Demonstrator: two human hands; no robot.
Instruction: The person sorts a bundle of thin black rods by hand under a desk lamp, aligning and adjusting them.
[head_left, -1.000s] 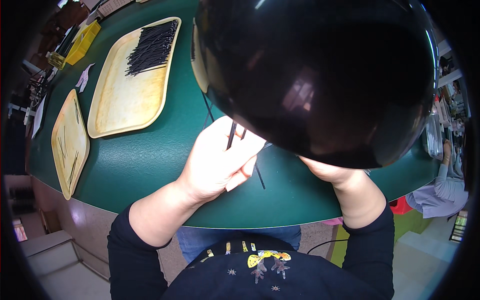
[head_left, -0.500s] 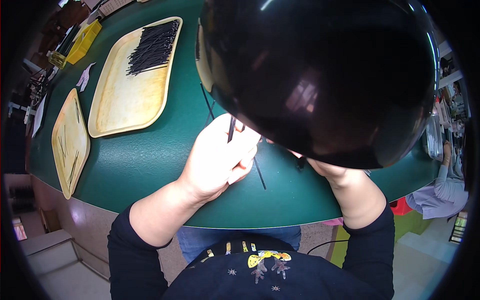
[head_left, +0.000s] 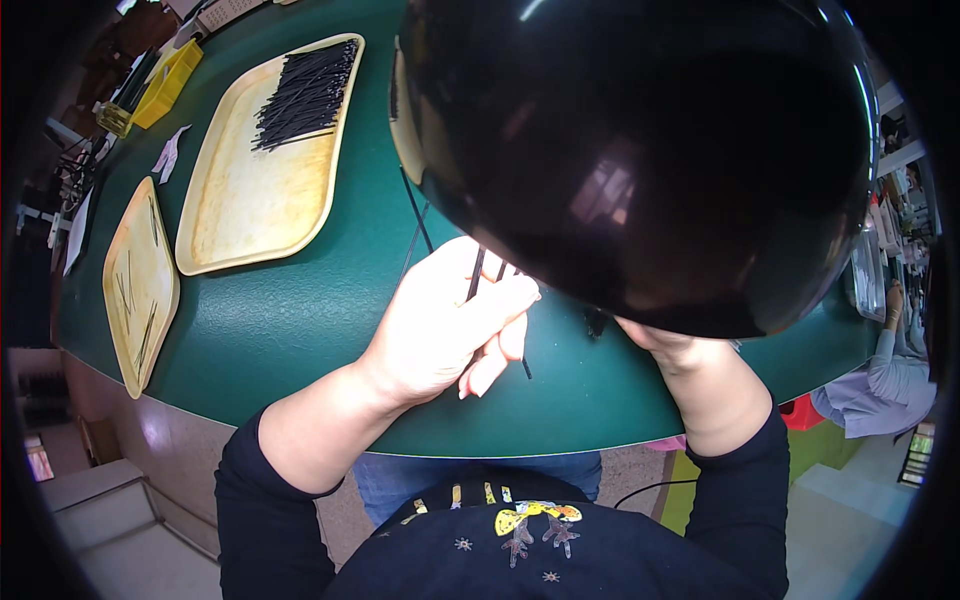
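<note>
My left hand (head_left: 440,330) is closed around thin black rods (head_left: 476,274), which stick up between the fingers just below the rim of a glossy black dome (head_left: 640,150). Thumb and forefinger are pinched together. The dome hides the upper ends of the rods. My right hand (head_left: 672,345) reaches under the dome, so its fingers are hidden. A small dark piece (head_left: 596,322) shows beside it, too shaded to make out. Loose black rods (head_left: 417,208) lie crossed on the green table beyond my left hand. Another rod's end (head_left: 527,368) pokes out below it.
A large tan tray (head_left: 260,200) at the left holds a pile of black rods (head_left: 310,95). Nearer the left edge, a smaller tan tray (head_left: 118,300) has several thin rods. A yellow bin (head_left: 168,85) stands at the back left. A person's sleeve (head_left: 890,370) shows at the far right.
My left hand has shifted slightly right and turned, with its thumb now stretched toward the dome. The right hand has drawn slightly further under the dome. The trays have not moved.
</note>
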